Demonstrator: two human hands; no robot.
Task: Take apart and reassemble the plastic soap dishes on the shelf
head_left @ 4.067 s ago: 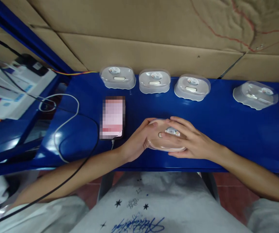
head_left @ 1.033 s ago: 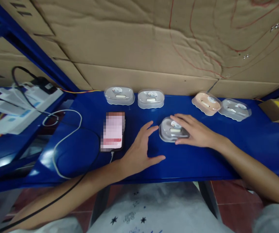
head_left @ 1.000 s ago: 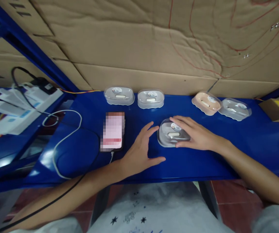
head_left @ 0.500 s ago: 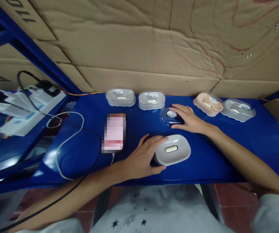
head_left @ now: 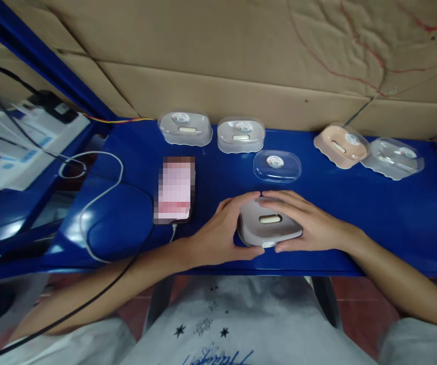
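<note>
A grey oval soap dish point(head_left: 254, 230) with a cream bar-shaped piece in its middle slot sits near the table's front edge. My left hand point(head_left: 222, 230) curves around its left side, thumb at the near edge and fingers at the far edge. Around the right side is my right hand point(head_left: 310, 223), its fingers reaching over the far rim and its thumb at the near corner. Just beyond the dish, a clear lid point(head_left: 277, 172) with a round sticker lies by itself on the blue table point(head_left: 355, 218).
Along the back stand lidded dishes: two grey ones point(head_left: 186, 136) point(head_left: 239, 142), a peach one point(head_left: 338, 147) and a clear-looking one point(head_left: 395, 162). Left of my hands lies a phone point(head_left: 175, 195) on a white cable point(head_left: 83, 218). A power strip point(head_left: 32, 152) full of plugs is at far left.
My right hand has left the clear lid and come back to the grey soap dish, taking its right side. My left hand stays on the dish. The camera view has shifted.
</note>
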